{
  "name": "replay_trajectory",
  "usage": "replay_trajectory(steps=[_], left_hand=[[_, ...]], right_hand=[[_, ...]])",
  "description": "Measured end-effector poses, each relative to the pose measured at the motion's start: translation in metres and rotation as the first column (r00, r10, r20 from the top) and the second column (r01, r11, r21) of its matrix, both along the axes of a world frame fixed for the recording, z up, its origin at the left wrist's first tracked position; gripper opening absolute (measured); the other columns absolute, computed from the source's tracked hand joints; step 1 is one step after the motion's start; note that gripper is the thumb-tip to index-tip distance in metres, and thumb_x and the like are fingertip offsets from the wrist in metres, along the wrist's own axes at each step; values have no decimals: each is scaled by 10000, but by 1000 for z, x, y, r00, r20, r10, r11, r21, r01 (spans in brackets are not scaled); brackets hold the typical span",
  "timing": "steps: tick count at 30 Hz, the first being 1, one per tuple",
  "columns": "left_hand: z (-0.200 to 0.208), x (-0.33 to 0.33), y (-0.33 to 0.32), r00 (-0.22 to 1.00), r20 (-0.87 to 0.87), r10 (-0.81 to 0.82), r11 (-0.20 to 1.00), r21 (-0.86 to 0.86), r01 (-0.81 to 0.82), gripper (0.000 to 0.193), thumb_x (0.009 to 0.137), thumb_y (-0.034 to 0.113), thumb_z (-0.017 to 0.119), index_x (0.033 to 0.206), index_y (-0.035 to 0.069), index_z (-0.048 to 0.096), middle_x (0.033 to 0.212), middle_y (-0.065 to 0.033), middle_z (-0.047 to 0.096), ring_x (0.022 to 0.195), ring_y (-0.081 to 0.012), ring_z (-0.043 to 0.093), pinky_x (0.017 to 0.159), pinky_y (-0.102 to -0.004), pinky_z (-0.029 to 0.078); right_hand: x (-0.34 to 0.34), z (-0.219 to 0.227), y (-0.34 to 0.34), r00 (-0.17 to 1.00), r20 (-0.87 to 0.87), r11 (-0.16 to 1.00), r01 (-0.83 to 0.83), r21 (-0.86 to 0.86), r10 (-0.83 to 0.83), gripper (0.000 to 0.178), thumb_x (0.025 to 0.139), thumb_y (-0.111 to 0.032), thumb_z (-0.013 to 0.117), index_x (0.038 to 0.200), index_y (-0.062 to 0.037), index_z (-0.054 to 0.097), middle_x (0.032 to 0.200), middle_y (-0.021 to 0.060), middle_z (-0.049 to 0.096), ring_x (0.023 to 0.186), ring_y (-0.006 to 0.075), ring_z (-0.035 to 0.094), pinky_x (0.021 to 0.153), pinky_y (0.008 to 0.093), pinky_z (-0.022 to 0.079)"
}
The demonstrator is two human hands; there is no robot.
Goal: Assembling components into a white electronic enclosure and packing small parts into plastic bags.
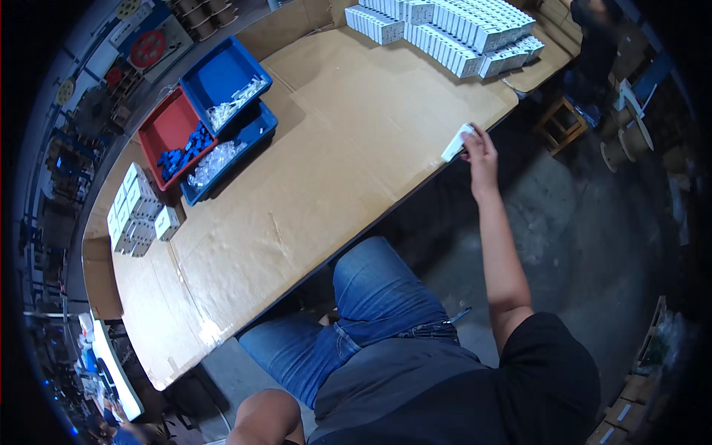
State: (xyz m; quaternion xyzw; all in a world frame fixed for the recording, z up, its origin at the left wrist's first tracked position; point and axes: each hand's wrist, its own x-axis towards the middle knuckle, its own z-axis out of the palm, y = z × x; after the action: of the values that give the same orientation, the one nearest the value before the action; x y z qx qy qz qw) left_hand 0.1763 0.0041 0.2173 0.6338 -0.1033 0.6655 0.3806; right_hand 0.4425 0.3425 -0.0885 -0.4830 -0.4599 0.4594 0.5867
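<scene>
At the table's right front edge, my right hand (480,152) is closed on a small white rectangular block (455,146). The block is slim and light, and my fingers cover its upper end. It is held at the cardboard-covered tabletop (319,163), and whether it touches the surface I cannot tell. Of my left arm only a bent part (267,417) shows at the lower edge; the left hand is out of the picture.
Neat rows of white blocks (475,33) fill the far right. Toward the left stand a blue tray (222,70) with white pieces, a red tray (165,122) with blue pieces, and another blue tray (259,130) with clear pieces. White boxes (133,211) are stacked nearby. A person (593,59) is beyond.
</scene>
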Motion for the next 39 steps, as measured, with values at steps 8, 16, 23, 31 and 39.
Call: replay_trajectory(steps=[8, 16, 23, 31, 39], left_hand=[[-18, 20, 54, 766, 99, 635, 770, -4, -638, 133, 917, 116, 651, 820, 201, 617, 796, 59, 590, 571, -120, 492, 574, -369, 418], [-5, 22, 103, 896, -286, 339, 732, -519, -442, 232, 868, 36, 633, 757, 205, 519, 594, 50, 420, 464, -112, 392, 428, -326, 221], [-34, 16, 191, 961, -86, 264, 957, -103, -272, 159, 933, 107, 590, 827, 226, 591, 548, 106, 433, 414, -46, 368, 401, -267, 251], [-40, 7, 260, 903, 160, 399, 915, -13, -402, 181, 887, 47, 638, 994, 168, 720, 704, 133, 626, 458, 20, 458, 446, -186, 323], [-56, 15, 326, 819, 313, 481, 876, -147, -459, 267, 897, 3, 689, 1141, 110, 696, 933, 82, 708, 576, -13, 579, 491, -185, 434]], right_hand=[[102, -14, 125, 976, -81, 976, 206, 65, -201, 615, 921, -278, 801, 1403, -14, 525, 1079, 26, 665, 944, 101, 650, 754, 274, 556], [197, -26, 277, 901, 11, 885, 424, 192, -434, 944, 786, -220, 906, 1485, 101, 359, 1342, 187, 573, 1094, 226, 652, 826, 326, 599], [257, -51, 382, 840, 231, 871, 470, 144, -492, 774, 687, -233, 933, 1303, 60, 568, 1146, 141, 701, 1008, 220, 687, 835, 351, 553], [351, -26, 451, 600, 499, 759, 617, 209, -625, 580, 729, -171, 927, 1193, 13, 633, 1115, 103, 695, 935, 200, 696, 794, 326, 590], [355, -17, 503, 791, 416, 867, 498, -10, -449, 456, 859, -71, 805, 1247, -8, 573, 1160, 132, 679, 1034, 241, 712, 856, 356, 621]])
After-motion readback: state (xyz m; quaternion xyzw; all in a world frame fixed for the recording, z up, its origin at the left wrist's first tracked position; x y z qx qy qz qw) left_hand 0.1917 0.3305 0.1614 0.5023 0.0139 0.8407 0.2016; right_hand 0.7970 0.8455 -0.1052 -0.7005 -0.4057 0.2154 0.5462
